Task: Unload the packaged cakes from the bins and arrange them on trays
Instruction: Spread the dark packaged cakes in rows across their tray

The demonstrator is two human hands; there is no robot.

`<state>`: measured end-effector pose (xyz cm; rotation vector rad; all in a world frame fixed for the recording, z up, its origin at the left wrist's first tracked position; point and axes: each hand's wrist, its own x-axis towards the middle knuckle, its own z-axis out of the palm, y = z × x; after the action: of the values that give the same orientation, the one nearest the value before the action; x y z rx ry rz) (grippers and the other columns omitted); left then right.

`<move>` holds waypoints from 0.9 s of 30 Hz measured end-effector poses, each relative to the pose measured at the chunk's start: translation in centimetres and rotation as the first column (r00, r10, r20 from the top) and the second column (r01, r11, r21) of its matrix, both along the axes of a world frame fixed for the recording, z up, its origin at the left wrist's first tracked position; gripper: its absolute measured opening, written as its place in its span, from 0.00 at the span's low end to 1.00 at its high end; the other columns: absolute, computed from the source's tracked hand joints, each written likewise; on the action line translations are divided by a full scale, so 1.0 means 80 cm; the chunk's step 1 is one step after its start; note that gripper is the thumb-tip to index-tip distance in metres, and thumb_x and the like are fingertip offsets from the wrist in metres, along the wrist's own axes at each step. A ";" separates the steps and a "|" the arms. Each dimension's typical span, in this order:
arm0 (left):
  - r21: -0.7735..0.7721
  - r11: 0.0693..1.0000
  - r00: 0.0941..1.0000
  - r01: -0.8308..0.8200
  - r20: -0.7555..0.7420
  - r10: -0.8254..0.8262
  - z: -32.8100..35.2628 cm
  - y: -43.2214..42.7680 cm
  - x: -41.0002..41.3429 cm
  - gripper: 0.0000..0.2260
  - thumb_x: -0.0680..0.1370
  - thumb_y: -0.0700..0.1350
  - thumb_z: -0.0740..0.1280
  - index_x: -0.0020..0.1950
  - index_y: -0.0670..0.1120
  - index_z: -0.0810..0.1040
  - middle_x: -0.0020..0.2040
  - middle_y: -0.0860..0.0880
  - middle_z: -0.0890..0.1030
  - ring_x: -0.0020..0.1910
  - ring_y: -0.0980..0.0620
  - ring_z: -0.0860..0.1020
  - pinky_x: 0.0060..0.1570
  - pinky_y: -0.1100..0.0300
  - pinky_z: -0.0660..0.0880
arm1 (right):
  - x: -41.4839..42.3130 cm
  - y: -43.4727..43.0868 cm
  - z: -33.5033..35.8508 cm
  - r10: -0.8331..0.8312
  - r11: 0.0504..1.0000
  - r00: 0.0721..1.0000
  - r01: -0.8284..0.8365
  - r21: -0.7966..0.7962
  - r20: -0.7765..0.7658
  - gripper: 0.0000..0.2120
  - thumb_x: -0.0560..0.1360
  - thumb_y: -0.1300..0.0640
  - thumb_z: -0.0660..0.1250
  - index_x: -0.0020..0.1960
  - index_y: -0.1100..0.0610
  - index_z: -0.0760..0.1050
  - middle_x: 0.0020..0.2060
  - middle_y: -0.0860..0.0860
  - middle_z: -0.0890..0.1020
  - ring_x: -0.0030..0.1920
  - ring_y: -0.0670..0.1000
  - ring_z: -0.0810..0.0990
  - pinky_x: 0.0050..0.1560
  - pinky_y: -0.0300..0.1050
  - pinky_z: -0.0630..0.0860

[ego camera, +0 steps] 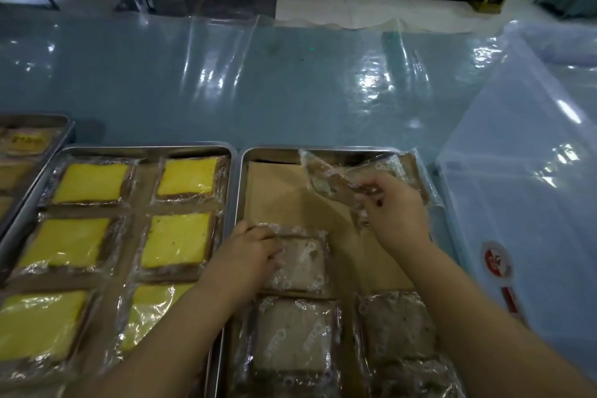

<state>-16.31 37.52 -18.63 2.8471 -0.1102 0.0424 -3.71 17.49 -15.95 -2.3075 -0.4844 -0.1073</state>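
While the left hand [252, 252] grips a wrapped brown cake [300, 265] lying by the left edge of the tray [271, 149], the right hand [394, 203] pinches a second cake [336, 178] above its far right corner.

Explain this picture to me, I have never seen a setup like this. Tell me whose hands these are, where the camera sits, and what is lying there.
No machine: a person's two bare hands, filmed from a head-worn camera looking down. The right hand pinches a wrapped brown cake above the paper-lined tray. The left hand grips a second wrapped cake lying on that tray. The neighbouring tray carries yellow cakes. A clear plastic bin stands at the right.
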 end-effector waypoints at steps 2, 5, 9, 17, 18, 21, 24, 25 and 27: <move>-0.011 0.998 0.994 -0.062 -0.096 0.061 0.001 0.009 -0.004 0.11 0.72 0.49 0.71 0.52 0.48 0.81 0.54 0.53 0.79 0.54 0.49 0.72 0.53 0.63 0.64 | -0.001 0.013 0.001 0.112 0.993 0.986 -0.107 -0.043 0.127 0.09 0.70 0.69 0.69 0.45 0.58 0.80 0.43 0.50 0.82 0.46 0.49 0.77 0.46 0.45 0.74; -0.074 0.982 0.982 -0.172 -0.091 0.165 0.011 0.019 -0.007 0.06 0.72 0.45 0.70 0.48 0.47 0.80 0.48 0.51 0.79 0.50 0.48 0.74 0.46 0.58 0.69 | -0.003 0.025 -0.003 0.282 0.954 0.944 -0.257 -0.154 0.173 0.12 0.66 0.76 0.67 0.42 0.62 0.81 0.43 0.55 0.83 0.47 0.54 0.78 0.46 0.50 0.76; -0.145 0.970 0.972 -0.193 0.111 0.210 0.018 0.018 -0.002 0.08 0.68 0.45 0.75 0.41 0.46 0.78 0.40 0.50 0.76 0.41 0.51 0.71 0.38 0.60 0.68 | -0.005 0.033 -0.015 0.405 0.865 0.909 -0.416 -0.280 -0.099 0.18 0.71 0.73 0.63 0.56 0.58 0.80 0.56 0.53 0.81 0.58 0.53 0.77 0.61 0.44 0.71; -0.063 0.998 0.998 -0.024 -0.064 0.020 -0.007 0.008 0.043 0.23 0.78 0.56 0.59 0.72 0.50 0.65 0.73 0.51 0.63 0.72 0.51 0.56 0.69 0.55 0.58 | -0.006 0.014 -0.017 0.338 0.877 0.934 -0.356 -0.322 -0.113 0.16 0.74 0.64 0.64 0.60 0.55 0.77 0.58 0.50 0.78 0.59 0.52 0.73 0.58 0.43 0.70; -0.038 0.999 0.994 -0.027 -0.110 0.023 -0.010 0.008 0.046 0.24 0.78 0.59 0.57 0.73 0.51 0.63 0.74 0.52 0.61 0.73 0.52 0.55 0.70 0.54 0.58 | -0.003 0.007 -0.015 0.278 0.904 0.960 -0.276 -0.327 -0.041 0.14 0.74 0.63 0.65 0.59 0.55 0.77 0.57 0.51 0.78 0.59 0.52 0.73 0.58 0.44 0.69; 0.036 0.997 0.985 -0.071 -0.155 0.076 -0.017 0.010 0.053 0.28 0.77 0.63 0.53 0.72 0.50 0.65 0.74 0.51 0.62 0.73 0.51 0.56 0.69 0.54 0.58 | 0.010 -0.016 -0.012 0.016 0.931 0.997 0.013 -0.365 0.077 0.17 0.72 0.62 0.66 0.60 0.56 0.76 0.60 0.54 0.77 0.60 0.57 0.71 0.60 0.53 0.70; 0.091 0.991 0.980 -0.101 -0.161 0.115 -0.017 0.012 0.058 0.30 0.77 0.65 0.52 0.73 0.49 0.64 0.74 0.50 0.62 0.73 0.49 0.56 0.70 0.55 0.56 | 0.022 -0.035 -0.011 -0.256 0.840 0.967 0.228 -0.493 0.010 0.24 0.71 0.56 0.69 0.65 0.55 0.70 0.65 0.57 0.71 0.61 0.61 0.68 0.59 0.54 0.69; 0.104 0.989 0.978 -0.104 -0.167 0.121 -0.016 0.012 0.059 0.30 0.77 0.65 0.53 0.73 0.49 0.63 0.74 0.49 0.61 0.73 0.49 0.56 0.70 0.54 0.56 | 0.023 -0.040 -0.012 -0.297 0.796 0.955 0.239 -0.557 -0.016 0.26 0.71 0.53 0.70 0.66 0.56 0.67 0.65 0.58 0.70 0.61 0.62 0.67 0.59 0.55 0.68; 0.092 0.989 0.975 -0.114 -0.180 0.129 -0.014 0.008 0.060 0.30 0.76 0.65 0.54 0.73 0.49 0.63 0.74 0.48 0.61 0.73 0.48 0.56 0.70 0.53 0.57 | 0.023 -0.045 -0.016 -0.320 0.754 0.945 0.211 -0.622 -0.067 0.29 0.72 0.48 0.70 0.66 0.59 0.65 0.64 0.60 0.68 0.62 0.62 0.66 0.60 0.55 0.68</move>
<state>-11.53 38.17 -19.74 2.9175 0.1042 -0.2069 -1.91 13.92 -17.25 -2.9862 -0.0890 0.1325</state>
